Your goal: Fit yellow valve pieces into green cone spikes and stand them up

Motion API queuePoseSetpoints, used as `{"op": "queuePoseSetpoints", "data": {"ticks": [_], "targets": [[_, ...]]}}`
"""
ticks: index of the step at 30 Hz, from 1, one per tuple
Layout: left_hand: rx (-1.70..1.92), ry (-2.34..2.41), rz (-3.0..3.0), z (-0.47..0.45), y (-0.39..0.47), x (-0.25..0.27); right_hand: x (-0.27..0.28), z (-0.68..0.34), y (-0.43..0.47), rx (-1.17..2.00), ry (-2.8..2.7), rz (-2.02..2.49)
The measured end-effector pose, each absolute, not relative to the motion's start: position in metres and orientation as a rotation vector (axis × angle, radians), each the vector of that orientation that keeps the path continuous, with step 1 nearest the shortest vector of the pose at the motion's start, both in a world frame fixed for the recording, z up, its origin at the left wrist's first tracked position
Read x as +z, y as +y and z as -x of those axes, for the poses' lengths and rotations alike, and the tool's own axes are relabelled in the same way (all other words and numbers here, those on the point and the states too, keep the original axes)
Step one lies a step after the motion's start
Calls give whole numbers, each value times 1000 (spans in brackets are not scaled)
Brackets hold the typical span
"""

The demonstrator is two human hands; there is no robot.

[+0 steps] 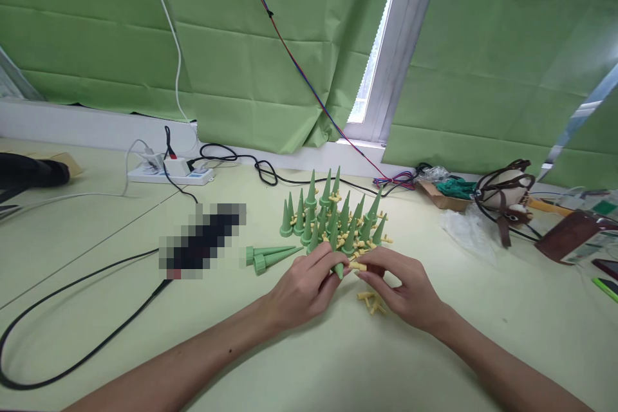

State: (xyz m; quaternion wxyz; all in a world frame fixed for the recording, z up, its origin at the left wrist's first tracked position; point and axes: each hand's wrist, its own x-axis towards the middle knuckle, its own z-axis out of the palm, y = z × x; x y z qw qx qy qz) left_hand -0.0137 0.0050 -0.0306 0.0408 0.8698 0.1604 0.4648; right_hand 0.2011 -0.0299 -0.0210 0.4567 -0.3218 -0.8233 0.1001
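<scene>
My left hand (309, 283) is closed round a green plastic spike (340, 270), whose tip points down toward me. Between the thumb and fingers of my right hand (403, 280) is a small yellow plastic connector (357, 266), held against the spike or very close to it; whether they are joined I cannot tell. Just below lie a few loose yellow connectors (371, 301). Behind my hands stands a cluster of upright green spikes (345, 212), many with yellow connectors at their sides. To the left, two green spikes (273, 257) lie flat on the table.
A pixelated dark object (205, 241) with a black cable lies at left. Further back is a white power strip (171, 172). On the right are a cardboard box (441, 196), crumpled clear plastic (466, 232) and a brown case (567, 235). Green curtains (270, 58) hang behind the table.
</scene>
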Motion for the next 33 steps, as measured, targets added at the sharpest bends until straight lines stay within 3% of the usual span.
{"op": "queuePoseSetpoints", "data": {"ticks": [33], "targets": [[1417,480,-2650,12,7,-27,-19,-199,-29,234,-2026,803]]}}
